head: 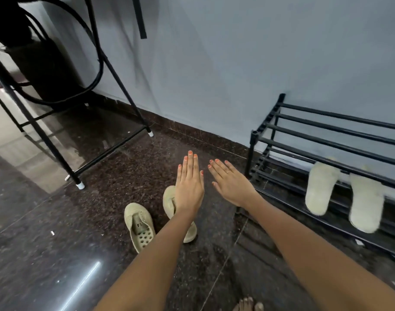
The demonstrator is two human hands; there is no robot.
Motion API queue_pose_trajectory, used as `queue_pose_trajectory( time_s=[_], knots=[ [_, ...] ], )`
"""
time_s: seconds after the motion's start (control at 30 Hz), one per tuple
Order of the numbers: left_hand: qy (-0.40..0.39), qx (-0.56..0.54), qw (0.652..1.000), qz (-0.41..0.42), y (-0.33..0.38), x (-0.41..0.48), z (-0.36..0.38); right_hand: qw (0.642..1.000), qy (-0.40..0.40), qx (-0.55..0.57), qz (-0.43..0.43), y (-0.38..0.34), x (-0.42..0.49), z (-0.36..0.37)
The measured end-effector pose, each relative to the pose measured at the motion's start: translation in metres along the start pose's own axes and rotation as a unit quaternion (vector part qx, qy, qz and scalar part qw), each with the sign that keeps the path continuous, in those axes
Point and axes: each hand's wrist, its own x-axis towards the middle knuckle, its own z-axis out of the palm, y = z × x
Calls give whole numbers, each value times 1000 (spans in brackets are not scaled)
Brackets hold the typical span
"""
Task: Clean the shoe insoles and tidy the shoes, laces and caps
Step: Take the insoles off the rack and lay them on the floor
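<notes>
Two beige lace-less shoes lie on the dark granite floor. The left shoe (139, 225) shows its perforated inside. The right shoe (169, 203) is partly hidden under my left forearm. My left hand (189, 185) hovers flat above it, fingers straight and together, holding nothing. My right hand (231, 185) is stretched out flat beside it, palm down, empty, with a ring on one finger. A pair of pale fluffy slippers (343, 194) rests on the lower shelf of the black shoe rack (326, 135) to the right. No laces or caps are in view.
A black metal-framed stand (115, 86) with white-capped feet occupies the left, a dark bag hanging inside it. The grey wall runs behind. My bare toes (248, 305) show at the bottom edge. A small white scrap (52, 232) lies on the floor at left.
</notes>
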Motion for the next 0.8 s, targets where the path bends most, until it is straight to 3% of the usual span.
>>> queue_pose_trajectory(
  time_s=[0.27,0.33,0.53,0.67,0.8],
  knots=[
    [-29,-37,995,83,66,-28,-12,998,-54,-24,14,54,-108,-25],
    [-36,-36,993,105,89,-33,-22,994,-87,-8,66,68,-139,-38],
    [-68,-51,975,204,143,-40,-39,979,-78,27,188,91,-218,-44],
    [-78,-61,964,246,178,-38,-24,935,-49,94,339,108,-249,-19],
    [-132,-77,953,261,214,-24,18,853,16,191,486,134,-261,22]
  ],
)
